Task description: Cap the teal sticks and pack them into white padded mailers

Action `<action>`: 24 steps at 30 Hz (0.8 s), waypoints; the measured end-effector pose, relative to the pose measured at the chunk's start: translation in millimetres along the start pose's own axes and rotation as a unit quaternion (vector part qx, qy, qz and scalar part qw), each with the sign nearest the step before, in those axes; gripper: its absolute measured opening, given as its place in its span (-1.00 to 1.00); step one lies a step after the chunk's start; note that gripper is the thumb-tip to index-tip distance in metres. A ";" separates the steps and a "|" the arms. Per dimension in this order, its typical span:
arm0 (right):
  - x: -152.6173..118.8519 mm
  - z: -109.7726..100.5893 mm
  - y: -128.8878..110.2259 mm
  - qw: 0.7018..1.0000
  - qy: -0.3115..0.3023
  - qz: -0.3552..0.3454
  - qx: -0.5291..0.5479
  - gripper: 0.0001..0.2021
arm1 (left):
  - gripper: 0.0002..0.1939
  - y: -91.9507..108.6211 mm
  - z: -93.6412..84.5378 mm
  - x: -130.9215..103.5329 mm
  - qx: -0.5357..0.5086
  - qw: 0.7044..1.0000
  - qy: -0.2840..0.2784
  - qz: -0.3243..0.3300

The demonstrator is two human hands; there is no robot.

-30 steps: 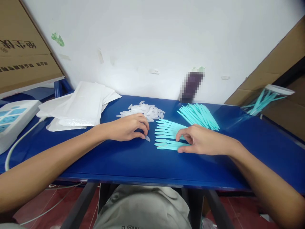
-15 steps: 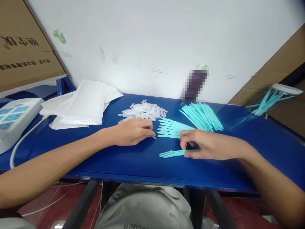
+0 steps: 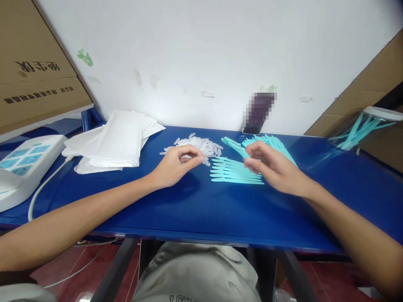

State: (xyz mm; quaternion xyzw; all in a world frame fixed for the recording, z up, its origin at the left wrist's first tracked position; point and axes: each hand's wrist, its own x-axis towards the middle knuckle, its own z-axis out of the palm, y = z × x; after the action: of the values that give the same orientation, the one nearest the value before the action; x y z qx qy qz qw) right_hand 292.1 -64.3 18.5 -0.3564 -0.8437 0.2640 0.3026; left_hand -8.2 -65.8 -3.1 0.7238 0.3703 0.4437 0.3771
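My left hand (image 3: 181,164) is closed in a pinch, with a small translucent white sleeve (image 3: 206,162) at its fingertips. Just behind it lies a heap of similar sleeves (image 3: 198,144). My right hand (image 3: 272,165) is raised a little above the table, its fingers closed around several turquoise plastic sticks (image 3: 233,146) that point up and left. Below those, a flat row of turquoise sticks (image 3: 231,172) lies side by side on the table. A larger pile of turquoise sticks (image 3: 277,144) is partly hidden behind my right hand.
The blue table (image 3: 189,214) meets a white wall. White padded envelopes (image 3: 116,138) and a white power strip (image 3: 28,159) with its cable are on the left. A phone (image 3: 256,115), partly pixelated, leans on the wall. At right, a clear jar (image 3: 362,130) holds turquoise sticks; cardboard stands behind.
My right hand has lifted the turquoise sticks from the table and moved up and back. My left hand has moved slightly back, toward the sleeve heap.
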 end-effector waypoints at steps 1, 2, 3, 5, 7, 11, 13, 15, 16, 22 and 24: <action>1.2 4.2 3.7 1.000 0.016 -0.002 0.002 -0.82 | -0.73 0.4 0.9 -0.2 -0.017 1.000 0.004 -0.009; 2.4 8.2 6.9 1.000 0.025 -0.001 -0.001 -0.81 | -0.71 0.6 1.8 -0.3 -0.038 0.999 0.009 -0.020; 3.6 11.8 9.4 1.000 0.031 0.001 -0.005 -0.79 | -0.70 0.6 2.4 -0.4 -0.060 0.998 0.016 -0.031; 5.6 17.3 12.1 1.000 0.025 0.010 -0.007 -0.75 | -0.69 0.0 3.5 -0.8 -0.088 0.995 0.030 -0.048; 7.0 20.7 12.4 1.000 0.008 0.023 0.007 -0.72 | -0.68 -1.3 4.3 -1.3 -0.088 0.994 0.045 -0.046; 8.2 22.6 11.2 0.998 -0.005 0.041 0.047 -0.72 | -0.69 -3.4 5.6 -2.6 -0.050 0.997 0.062 -0.020; 8.2 21.9 11.2 0.998 -0.003 0.039 0.039 -0.72 | -0.69 -3.5 6.1 -2.9 -0.046 0.997 0.065 -0.010; 8.1 20.6 10.9 0.999 -0.005 0.032 0.009 -0.74 | -0.69 -3.3 6.3 -3.0 -0.051 0.997 0.065 -0.003; 8.1 19.9 10.5 1.000 -0.009 0.027 -0.009 -0.74 | -0.70 -3.3 6.4 -3.0 -0.054 0.996 0.065 -0.001; 7.9 19.7 7.1 0.996 -0.006 0.005 -0.084 -0.68 | -0.70 -3.8 7.8 -3.2 -0.049 0.997 0.058 0.002; 7.5 20.3 7.1 0.996 0.000 0.008 -0.090 -0.69 | -0.71 -3.7 7.9 -2.7 -0.029 0.998 0.063 0.009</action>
State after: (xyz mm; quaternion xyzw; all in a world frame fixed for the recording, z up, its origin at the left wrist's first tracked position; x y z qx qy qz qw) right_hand 276.9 -59.0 2.5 -0.3892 -0.8609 0.1896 0.2671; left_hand -2.6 -68.3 -9.8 0.6860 0.3737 0.5027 0.3701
